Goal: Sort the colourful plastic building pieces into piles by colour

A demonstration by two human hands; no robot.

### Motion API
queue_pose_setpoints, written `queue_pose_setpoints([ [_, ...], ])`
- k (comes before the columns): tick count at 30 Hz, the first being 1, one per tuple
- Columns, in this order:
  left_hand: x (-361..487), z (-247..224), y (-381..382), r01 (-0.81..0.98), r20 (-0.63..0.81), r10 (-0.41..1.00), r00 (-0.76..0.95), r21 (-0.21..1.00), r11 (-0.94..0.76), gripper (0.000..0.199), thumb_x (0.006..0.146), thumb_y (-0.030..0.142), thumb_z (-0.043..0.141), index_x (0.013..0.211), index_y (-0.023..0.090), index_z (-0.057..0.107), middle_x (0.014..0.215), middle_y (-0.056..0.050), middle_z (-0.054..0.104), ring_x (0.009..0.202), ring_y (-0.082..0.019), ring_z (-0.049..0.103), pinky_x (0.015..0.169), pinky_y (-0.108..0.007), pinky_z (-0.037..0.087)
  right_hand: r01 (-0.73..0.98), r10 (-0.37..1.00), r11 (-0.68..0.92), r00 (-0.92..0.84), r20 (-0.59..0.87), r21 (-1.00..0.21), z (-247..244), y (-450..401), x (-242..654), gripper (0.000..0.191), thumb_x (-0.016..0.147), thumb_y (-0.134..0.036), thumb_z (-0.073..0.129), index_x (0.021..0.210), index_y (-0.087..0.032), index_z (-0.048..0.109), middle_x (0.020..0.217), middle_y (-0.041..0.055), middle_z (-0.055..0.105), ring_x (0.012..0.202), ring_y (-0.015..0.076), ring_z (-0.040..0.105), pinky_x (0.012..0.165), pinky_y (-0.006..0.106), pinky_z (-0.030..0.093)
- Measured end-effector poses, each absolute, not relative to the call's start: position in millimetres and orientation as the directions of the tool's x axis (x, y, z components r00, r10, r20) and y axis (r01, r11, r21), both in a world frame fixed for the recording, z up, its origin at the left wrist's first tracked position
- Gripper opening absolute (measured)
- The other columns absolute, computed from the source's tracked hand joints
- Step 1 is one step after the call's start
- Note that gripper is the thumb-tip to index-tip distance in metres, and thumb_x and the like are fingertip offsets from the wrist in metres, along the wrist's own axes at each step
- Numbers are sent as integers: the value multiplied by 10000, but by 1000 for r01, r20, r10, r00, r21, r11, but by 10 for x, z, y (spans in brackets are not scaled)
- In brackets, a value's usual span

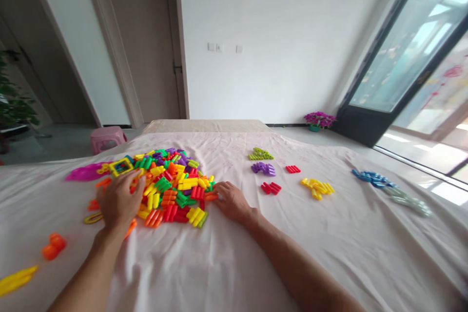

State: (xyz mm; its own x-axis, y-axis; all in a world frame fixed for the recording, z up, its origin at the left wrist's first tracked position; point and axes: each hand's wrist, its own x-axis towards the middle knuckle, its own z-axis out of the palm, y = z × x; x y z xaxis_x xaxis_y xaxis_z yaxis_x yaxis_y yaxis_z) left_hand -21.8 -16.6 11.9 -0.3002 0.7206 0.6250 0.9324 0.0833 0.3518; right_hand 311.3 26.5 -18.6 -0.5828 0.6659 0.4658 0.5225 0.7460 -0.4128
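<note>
A heap of ribbed plastic building blocks (pixel 163 185) in yellow, green, red, orange and purple lies on the cloth-covered table. My left hand (pixel 120 200) is over the heap's left side, thumb and fingers apart and curved, with nothing visible held. Just beyond its fingertips is a yellow-framed piece (pixel 122 166). At the heap's right edge, the fingers of my right hand (pixel 232 201) close on an orange block (pixel 211 196); the fingertips are partly hidden. A yellow ring-shaped piece (pixel 93 218) lies beside my left wrist.
Sorted by colour on the right are lime blocks (pixel 261 154), purple blocks (pixel 263 169), red blocks (pixel 271 188), yellow blocks (pixel 317 188), blue pieces (pixel 373 178) and pale pieces (pixel 408 200). Orange pieces (pixel 54 246) and yellow pieces (pixel 17 280) lie front left. A pink stool (pixel 107 139) stands behind.
</note>
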Motion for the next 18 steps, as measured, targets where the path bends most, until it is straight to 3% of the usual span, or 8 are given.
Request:
queue_pose_setpoints([
  [4, -412, -91, -94, 894, 524, 786, -328, 440, 80, 474, 949, 432, 335, 1202, 135, 605, 1225, -128, 653, 1113, -241, 592, 927, -329, 424, 561, 750, 661, -491, 442, -498, -173, 275, 3215, 184, 848, -216, 598, 1029, -220, 634, 984, 39, 686, 880, 178, 624, 811, 279, 469],
  [10, -419, -189, -4, 934, 537, 806, -250, 352, 56, 426, 936, 449, 360, 1156, 198, 625, 1160, -74, 687, 998, -235, 625, 817, -315, 453, 578, 853, 504, -213, 477, -642, -144, 423, 3481, 228, 912, -396, 537, 1054, -242, 626, 914, 11, 687, 759, 152, 612, 735, 261, 462],
  [15, -377, -129, -16, 940, 514, 818, -260, 328, 93, 447, 938, 460, 337, 1172, 210, 624, 1160, -72, 683, 937, -234, 628, 757, -309, 441, 416, 899, 395, 8, 438, -819, -158, 650, 3695, 286, 916, -424, 483, 1054, -198, 592, 871, 23, 670, 732, 154, 641, 692, 267, 493],
  [18, -370, -119, -16, 937, 514, 818, -260, 339, 85, 442, 934, 449, 343, 1161, 196, 626, 1154, -85, 687, 942, -233, 627, 751, -305, 441, 392, 908, 357, 68, 413, -848, -125, 764, 3831, 319, 907, -454, 468, 1057, -195, 578, 914, 37, 665, 732, 153, 652, 684, 270, 509],
])
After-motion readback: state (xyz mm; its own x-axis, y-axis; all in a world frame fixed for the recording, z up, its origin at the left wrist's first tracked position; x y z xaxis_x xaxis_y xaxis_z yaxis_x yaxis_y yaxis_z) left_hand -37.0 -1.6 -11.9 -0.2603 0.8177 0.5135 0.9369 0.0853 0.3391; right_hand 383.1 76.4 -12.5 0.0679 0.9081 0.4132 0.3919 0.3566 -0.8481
